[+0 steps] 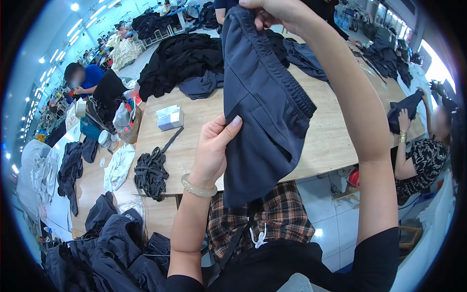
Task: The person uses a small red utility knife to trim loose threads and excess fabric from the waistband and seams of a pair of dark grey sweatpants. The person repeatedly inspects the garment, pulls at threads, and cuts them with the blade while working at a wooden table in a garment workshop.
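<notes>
A pair of dark grey-blue shorts (262,107) with a gathered elastic waistband hangs upright in front of me, above the table edge. My left hand (214,141), with a pale bangle at its wrist, pinches the side of the shorts, thumb on top. Raised high at the upper edge of the view, my right hand (279,14) grips the top end of the waistband; part of it is cut off by the frame. A slit-like pocket opening shows on the lower part of the fabric.
The wooden table (189,117) carries a heap of black garments (187,58), a tissue box (170,118) and a bundle of dark straps (151,170). More dark garments (116,248) pile up at lower left. A co-worker (423,158) handles dark cloth (406,109) at right.
</notes>
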A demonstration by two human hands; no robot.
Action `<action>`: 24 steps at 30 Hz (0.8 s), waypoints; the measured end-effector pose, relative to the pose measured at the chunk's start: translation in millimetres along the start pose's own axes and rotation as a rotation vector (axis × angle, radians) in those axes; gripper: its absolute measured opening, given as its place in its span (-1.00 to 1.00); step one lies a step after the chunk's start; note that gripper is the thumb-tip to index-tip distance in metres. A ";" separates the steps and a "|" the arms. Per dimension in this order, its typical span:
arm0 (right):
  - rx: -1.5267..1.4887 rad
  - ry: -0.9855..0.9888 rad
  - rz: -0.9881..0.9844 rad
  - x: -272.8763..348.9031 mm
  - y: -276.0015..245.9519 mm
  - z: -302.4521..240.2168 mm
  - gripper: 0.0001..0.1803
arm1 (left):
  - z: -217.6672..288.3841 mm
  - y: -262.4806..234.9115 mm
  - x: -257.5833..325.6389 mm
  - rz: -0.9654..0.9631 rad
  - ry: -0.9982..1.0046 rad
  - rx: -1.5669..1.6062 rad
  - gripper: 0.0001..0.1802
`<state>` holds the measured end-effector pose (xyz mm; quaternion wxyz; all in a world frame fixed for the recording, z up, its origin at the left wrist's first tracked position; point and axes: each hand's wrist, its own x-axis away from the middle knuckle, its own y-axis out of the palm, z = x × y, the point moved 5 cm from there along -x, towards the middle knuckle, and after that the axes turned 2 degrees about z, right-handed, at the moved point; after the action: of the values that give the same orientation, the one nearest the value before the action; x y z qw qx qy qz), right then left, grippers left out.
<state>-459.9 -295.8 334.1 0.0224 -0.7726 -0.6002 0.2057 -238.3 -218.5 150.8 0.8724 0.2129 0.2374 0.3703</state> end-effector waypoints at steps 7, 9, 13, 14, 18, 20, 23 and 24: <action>0.535 -0.520 0.152 36.3 0.8 31.9 -0.71 | -0.8 4.0 5.9 0.201 -0.066 0.136 -0.75; 0.246 -0.477 -0.018 85.6 17.7 13.4 -0.79 | 5.2 1.8 11.3 0.251 -0.090 0.157 -0.75; 0.267 -0.557 -0.178 149.6 38.0 10.7 -0.86 | 7.7 8.3 17.4 0.276 -0.166 0.195 -0.76; 0.244 -0.579 -0.177 158.4 44.2 10.7 -0.83 | 8.9 10.4 19.1 0.280 -0.184 0.201 -0.75; 0.322 -0.634 -0.149 172.6 54.5 7.1 -0.87 | 9.7 20.9 17.8 0.240 -0.107 0.178 -0.74; 0.413 -0.738 -0.116 176.1 58.4 7.4 -0.84 | 2.3 13.7 16.5 0.201 -0.100 0.212 -0.69; 0.548 -0.770 0.030 183.7 66.5 13.2 -0.84 | 0.0 14.6 14.3 0.219 -0.070 0.221 -0.69; 0.437 -0.705 -0.002 179.8 64.2 19.9 -0.85 | -0.8 13.3 14.9 0.225 -0.077 0.204 -0.69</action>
<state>-372.8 -149.5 245.5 -0.0208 -0.6315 -0.5140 0.5801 -236.9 -198.7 153.7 0.8077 0.3398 0.2149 0.4312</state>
